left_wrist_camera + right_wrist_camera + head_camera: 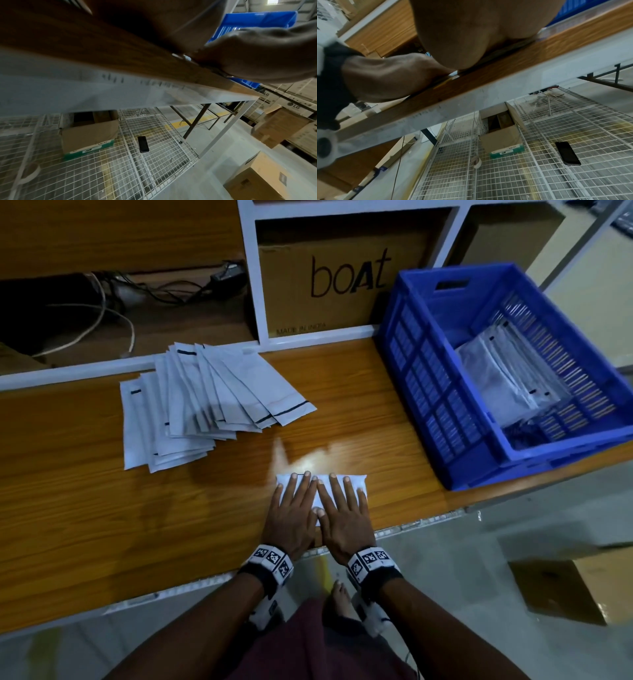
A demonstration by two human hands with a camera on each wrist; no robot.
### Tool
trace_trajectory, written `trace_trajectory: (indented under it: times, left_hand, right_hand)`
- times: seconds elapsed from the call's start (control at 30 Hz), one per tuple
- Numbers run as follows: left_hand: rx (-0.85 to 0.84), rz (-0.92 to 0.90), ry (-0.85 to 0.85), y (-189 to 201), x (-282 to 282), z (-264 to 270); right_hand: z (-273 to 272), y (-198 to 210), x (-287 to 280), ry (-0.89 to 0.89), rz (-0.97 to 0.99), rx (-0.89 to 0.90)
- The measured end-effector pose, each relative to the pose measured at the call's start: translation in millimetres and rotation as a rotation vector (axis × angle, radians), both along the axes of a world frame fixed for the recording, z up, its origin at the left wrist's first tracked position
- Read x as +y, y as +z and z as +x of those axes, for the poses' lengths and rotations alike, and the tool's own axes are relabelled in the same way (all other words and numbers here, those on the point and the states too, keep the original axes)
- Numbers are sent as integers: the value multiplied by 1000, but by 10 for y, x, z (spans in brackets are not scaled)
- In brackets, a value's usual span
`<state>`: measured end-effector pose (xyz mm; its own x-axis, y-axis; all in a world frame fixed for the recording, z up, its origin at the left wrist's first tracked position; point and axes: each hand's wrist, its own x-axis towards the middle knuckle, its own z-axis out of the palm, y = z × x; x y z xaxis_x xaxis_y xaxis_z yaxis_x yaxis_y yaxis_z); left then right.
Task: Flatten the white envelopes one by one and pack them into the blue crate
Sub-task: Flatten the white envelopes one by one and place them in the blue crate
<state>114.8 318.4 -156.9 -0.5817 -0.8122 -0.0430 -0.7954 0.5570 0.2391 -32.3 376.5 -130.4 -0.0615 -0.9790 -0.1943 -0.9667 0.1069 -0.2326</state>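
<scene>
Left hand point(293, 517) and right hand point(342, 518): fingers spread flat, side by side on white envelope point(356, 484), apparently pressing it flat before crating.

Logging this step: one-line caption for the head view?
Left hand and right hand press a white envelope flat on the wooden table beside the blue crate.
</scene>
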Motion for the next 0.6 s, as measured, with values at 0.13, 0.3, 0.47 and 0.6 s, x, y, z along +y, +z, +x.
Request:
trace_trajectory:
  times: [0.13, 0.3, 0.47, 0.6]
  left_hand:
    - [9, 4, -3, -4, -25, 6]
    - [40, 7, 98, -48, 63, 94]
    - [34, 33, 110, -47, 66, 63]
    - [21, 34, 110, -31, 71, 75]
  right_hand:
    - [-26, -12, -15, -1, 12, -19]
    - [-16, -16, -20, 12, 47, -40]
    - [-123, 17, -44, 42, 71, -86]
    - [-175, 74, -46, -10, 7, -100]
